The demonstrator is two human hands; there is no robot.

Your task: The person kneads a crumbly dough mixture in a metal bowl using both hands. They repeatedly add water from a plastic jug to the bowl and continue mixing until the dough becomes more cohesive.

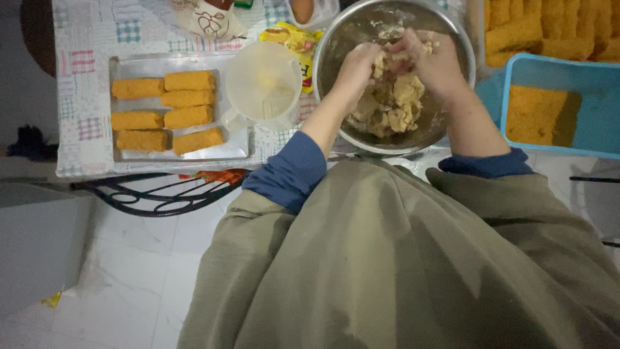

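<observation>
Olive-green fabric [400, 271] of the person's lap fills the foreground, just below the near rim of a steel mixing bowl [336, 39], which serves as the centre of the scene. Both hands work inside that bowl: the left hand [358, 68] and the right hand [431, 59] meet over its middle, fingers curled and pressed together around a lump of pale, crumbly dough [394, 103] that sits heaped on the bowl's floor. Blue sleeves [287, 171] are pushed back from the forearms, which cross the bowl's near rim.

Just left of the bowl, almost touching its wall, stands a translucent plastic jug [261, 84]. Further left lies a flat metal tray [129, 63] holding six breaded rolls [165, 110] in two columns, with bare metal showing along its top and right edges. Right of the bowl, close against it, sits a blue plastic tub [568, 71] with breadcrumbs [539, 116] inside; beyond the tub, more breaded pieces [542, 29] are stacked. A yellow packet [294, 39] lies behind the jug, beside the bowl's far-left rim.

The patchwork tablecloth [84, 84] ends left of the tray, and white floor tiles [135, 271] open out below the table edge, left of the lap.
</observation>
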